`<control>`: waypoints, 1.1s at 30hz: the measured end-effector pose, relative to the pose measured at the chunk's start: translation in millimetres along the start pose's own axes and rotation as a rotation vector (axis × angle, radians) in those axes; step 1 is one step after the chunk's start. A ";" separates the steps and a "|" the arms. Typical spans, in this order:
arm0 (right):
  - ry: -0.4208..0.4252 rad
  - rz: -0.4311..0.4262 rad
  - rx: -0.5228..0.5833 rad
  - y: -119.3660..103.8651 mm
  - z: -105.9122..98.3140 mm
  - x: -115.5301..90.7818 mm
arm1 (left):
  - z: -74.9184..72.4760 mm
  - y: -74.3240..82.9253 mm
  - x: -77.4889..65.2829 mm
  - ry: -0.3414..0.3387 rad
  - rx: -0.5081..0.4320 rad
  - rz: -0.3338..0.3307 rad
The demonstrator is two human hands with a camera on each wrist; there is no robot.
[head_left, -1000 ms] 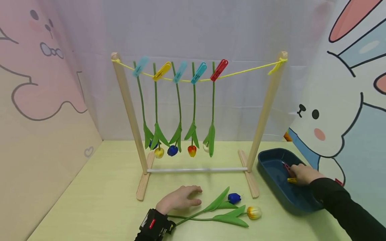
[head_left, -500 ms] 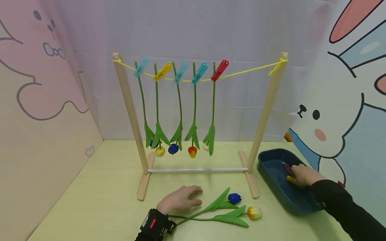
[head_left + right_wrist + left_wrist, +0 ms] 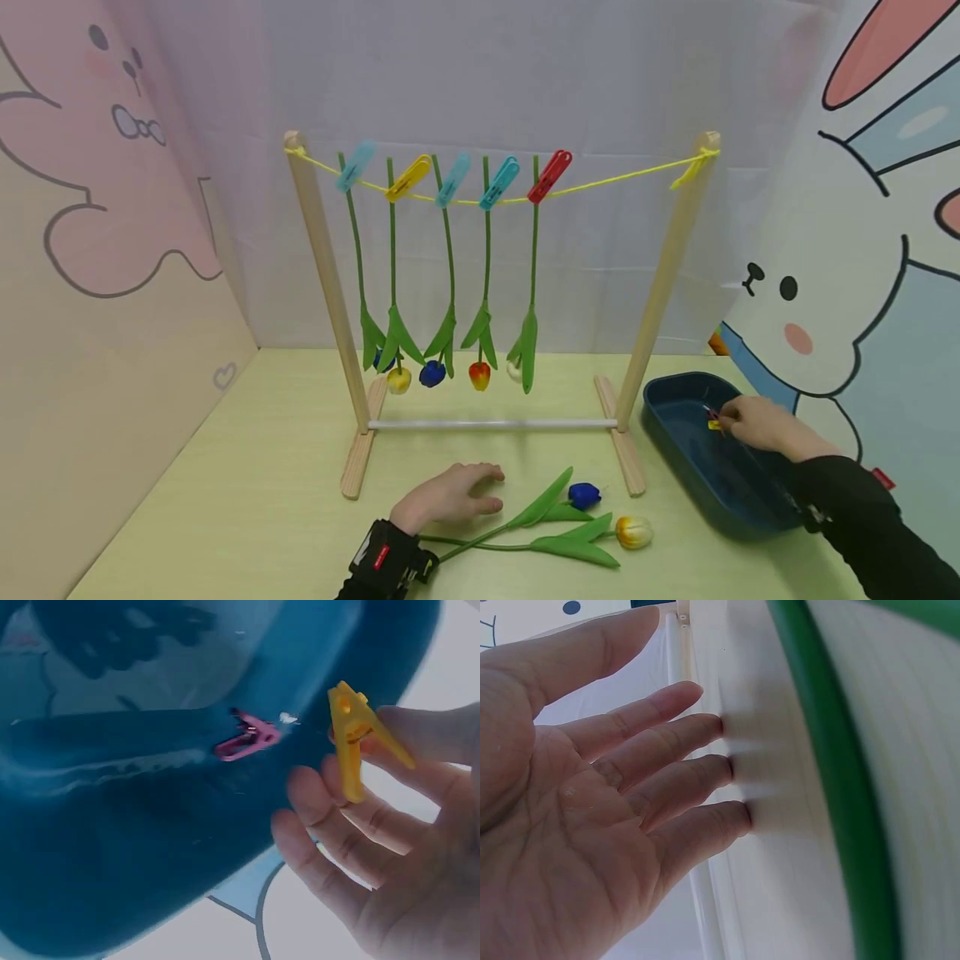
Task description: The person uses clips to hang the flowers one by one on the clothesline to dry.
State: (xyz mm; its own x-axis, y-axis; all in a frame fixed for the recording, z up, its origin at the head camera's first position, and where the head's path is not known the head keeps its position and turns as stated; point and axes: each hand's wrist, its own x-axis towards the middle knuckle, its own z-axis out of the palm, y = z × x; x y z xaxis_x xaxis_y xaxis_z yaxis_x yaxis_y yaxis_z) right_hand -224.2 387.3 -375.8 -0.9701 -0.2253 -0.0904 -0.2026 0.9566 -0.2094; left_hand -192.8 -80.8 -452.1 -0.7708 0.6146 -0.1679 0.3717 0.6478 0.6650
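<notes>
My right hand (image 3: 768, 429) is over the dark blue tray (image 3: 723, 487), pinching a yellow clothespin (image 3: 349, 742) between thumb and fingers. Lower, inside the tray, lies a pink clothespin (image 3: 251, 739), apart from the hand. My left hand (image 3: 450, 497) rests on the table with relaxed fingers, holding nothing; its fingertips touch the tabletop in the left wrist view. Beside it runs a green stem (image 3: 847, 787). Two artificial tulips lie there with crossed stems, one with a blue bloom (image 3: 584, 496), the other with a white and yellow bloom (image 3: 633, 532).
Behind the hands stands a wooden frame (image 3: 660, 283) with a white crossbar (image 3: 495, 425) and a yellow string (image 3: 615, 178). Several tulips hang head down from the string's left and middle, held by blue, yellow and red clothespins (image 3: 550, 177). Printed panels (image 3: 810, 333) flank the table.
My right hand has lifted inside the tray, carrying the yellow clothespin up and slightly away from me. The left hand and the lying tulips have stayed put.
</notes>
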 end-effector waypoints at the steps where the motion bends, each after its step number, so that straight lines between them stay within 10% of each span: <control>1: 0.020 -0.008 0.011 -1.5 -1.9 -1.4 | -0.1 0.3 -0.3 0.000 0.001 0.000; 20: 0.435 0.002 0.167 -51.3 -16.9 -20.2 | 0.1 0.1 -1.0 0.006 0.005 -0.016; 33: 0.682 -0.130 0.476 -106.6 1.9 -9.5 | 1.7 1.0 -0.5 0.007 0.015 -0.016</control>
State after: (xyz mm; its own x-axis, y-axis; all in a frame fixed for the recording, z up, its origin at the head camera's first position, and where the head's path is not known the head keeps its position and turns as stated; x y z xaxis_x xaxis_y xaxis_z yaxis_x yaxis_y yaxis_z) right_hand -193.2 287.1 -354.5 -0.8422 -0.0206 0.5387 -0.3884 0.7162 -0.5798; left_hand -191.1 -79.7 -452.6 -0.7799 0.6014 -0.1733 0.3673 0.6641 0.6512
